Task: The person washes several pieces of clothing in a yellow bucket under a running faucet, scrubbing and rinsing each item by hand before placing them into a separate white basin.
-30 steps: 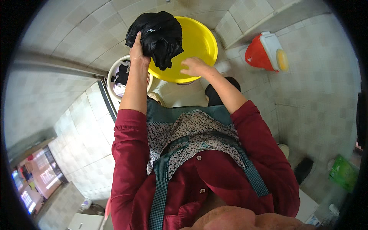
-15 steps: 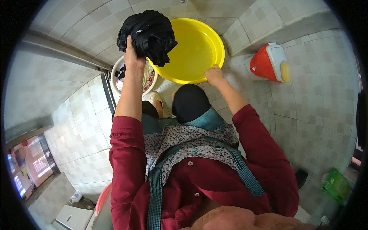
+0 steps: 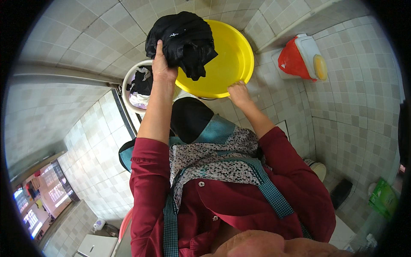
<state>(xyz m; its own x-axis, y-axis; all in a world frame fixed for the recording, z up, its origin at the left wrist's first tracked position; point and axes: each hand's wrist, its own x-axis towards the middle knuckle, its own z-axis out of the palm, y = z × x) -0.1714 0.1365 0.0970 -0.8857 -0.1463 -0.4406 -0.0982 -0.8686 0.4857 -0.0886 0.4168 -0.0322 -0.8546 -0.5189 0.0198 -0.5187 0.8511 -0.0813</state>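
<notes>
A bunched black garment (image 3: 182,40) with a small white mark is gripped by my left hand (image 3: 165,68), thumb on top and the other fingers hidden under the cloth. It hangs over the left part of a large yellow basin (image 3: 245,60), and one end droops down inside the rim. My right hand (image 3: 239,92) is closed on the basin's near right rim. Left of the basin stands a smaller white tub (image 3: 127,88) with black and pale clothes (image 3: 141,83) in it, partly covered by my left forearm.
A white bin (image 3: 307,55) with a red bag over it and a yellow part stands against the right wall. A green packet (image 3: 383,199) lies at the lower right, near a dark object (image 3: 341,193). A metal-edged partition (image 3: 64,75) runs along the left.
My left hand and the black garment have shifted right, further over the basin. My knees have moved left in view. My right hand stays on the basin rim.
</notes>
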